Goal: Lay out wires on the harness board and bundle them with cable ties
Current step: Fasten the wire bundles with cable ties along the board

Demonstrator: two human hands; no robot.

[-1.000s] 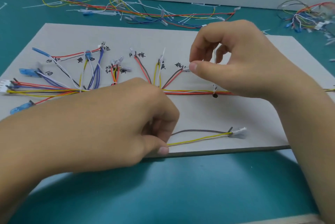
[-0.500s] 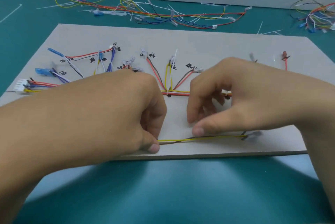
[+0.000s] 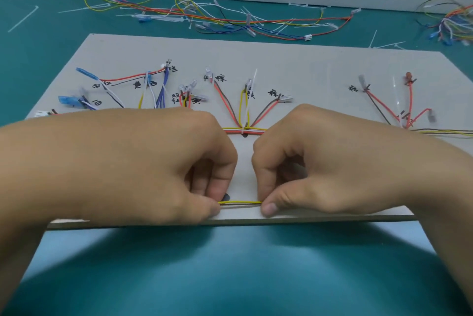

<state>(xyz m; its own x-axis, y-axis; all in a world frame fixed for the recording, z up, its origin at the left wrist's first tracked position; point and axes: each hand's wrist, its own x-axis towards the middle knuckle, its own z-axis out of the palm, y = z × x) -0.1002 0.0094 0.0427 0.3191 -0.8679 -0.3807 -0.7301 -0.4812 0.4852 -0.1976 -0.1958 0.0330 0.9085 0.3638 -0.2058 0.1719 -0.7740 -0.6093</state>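
Observation:
A grey harness board lies on the teal table, marked with handwritten labels. Coloured wires fan out on it and join a horizontal trunk tied with a white cable tie. Near the board's front edge, a yellow and brown wire pair runs taut between my hands. My left hand pinches its left end with thumb and fingers. My right hand pinches the pair a short way to the right. The rest of the pair and its connector are hidden under my right hand.
Loose wire harnesses and white cable ties are strewn across the far table by the wall. Another tangle of wires sits at the far right. More branches with terminals lie on the board's right side.
My right hand came down from the trunk to the yellow and brown pair, then slid left along it toward my left hand. The exposed stretch of wire is now short.

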